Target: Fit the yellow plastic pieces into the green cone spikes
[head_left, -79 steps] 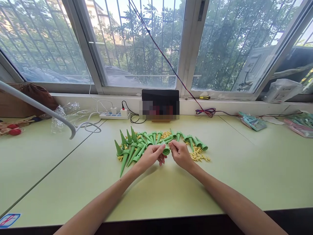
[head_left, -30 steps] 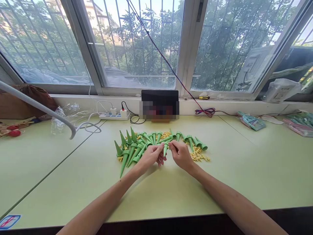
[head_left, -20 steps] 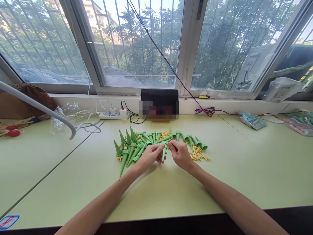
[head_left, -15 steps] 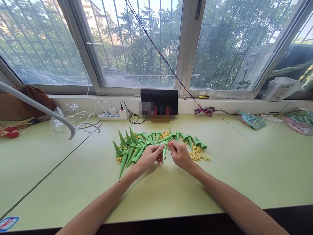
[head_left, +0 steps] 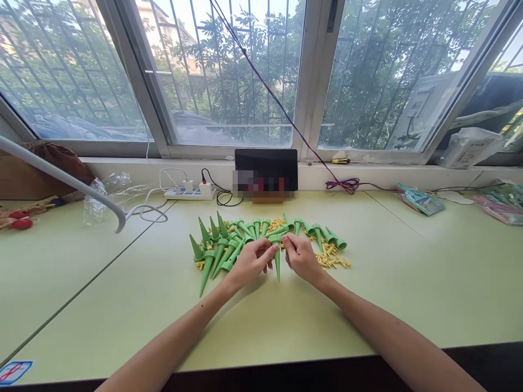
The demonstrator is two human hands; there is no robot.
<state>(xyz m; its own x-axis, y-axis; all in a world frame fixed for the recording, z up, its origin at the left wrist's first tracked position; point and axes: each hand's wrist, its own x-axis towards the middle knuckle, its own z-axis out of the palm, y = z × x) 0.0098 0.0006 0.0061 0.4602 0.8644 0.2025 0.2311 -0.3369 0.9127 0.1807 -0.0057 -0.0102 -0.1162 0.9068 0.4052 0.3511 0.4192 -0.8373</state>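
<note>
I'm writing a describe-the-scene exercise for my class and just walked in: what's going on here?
A person at a table is handling a green spike. The left hand holds it, narrow tip pointing down in the picture. The right hand is curled close beside its collar; whether it pinches anything is too small to tell. Just beyond the hands lie more green spikes, among loose small yellow pieces.

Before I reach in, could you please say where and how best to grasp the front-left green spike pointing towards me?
I'd pinch its tapered shaft midway, probably from the near side: it juts out towards you, while its wide cap sits close to other spikes.
</note>
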